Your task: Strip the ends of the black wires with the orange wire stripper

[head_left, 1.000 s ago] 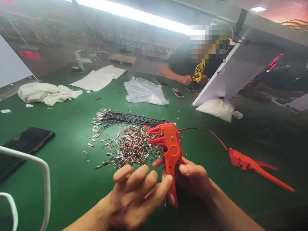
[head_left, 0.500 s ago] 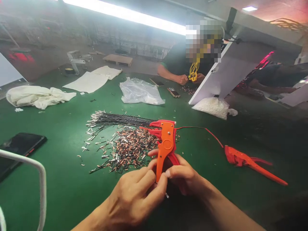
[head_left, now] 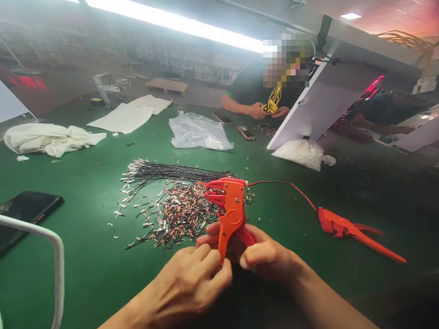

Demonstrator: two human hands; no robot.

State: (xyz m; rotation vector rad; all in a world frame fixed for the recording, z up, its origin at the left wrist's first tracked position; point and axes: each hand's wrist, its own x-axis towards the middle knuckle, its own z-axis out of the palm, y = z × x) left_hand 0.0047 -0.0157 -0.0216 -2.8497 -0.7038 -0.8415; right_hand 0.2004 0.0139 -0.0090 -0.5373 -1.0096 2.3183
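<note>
An orange and red wire stripper (head_left: 231, 217) stands upright above the table, its jaws facing left. My right hand (head_left: 269, 256) is wrapped round its handles from behind, fingers showing past the left side and thumb bent in front. My left hand (head_left: 195, 276) is closed at the lower end of the orange handle, the tip running in between thumb and forefinger; anything else in that pinch is hidden. Behind the tool lie a bundle of black wires (head_left: 171, 171) with silver ends and a heap of short wire offcuts (head_left: 183, 212), copper and black. A thin red strand stretches right from behind the stripper's head.
A second wire stripper (head_left: 356, 235) lies at right. Around the green table are a dark phone (head_left: 29, 212), a white cloth (head_left: 51, 137), a clear plastic bag (head_left: 199, 130) and a bag of white bits (head_left: 300, 153). Across the table, a co-worker's hands (head_left: 257, 109) hold yellow cords.
The wire stripper and both hands have shifted slightly down and left. The silver piece that showed beneath my fingers is out of sight. My right thumb has moved away from my left fingers.
</note>
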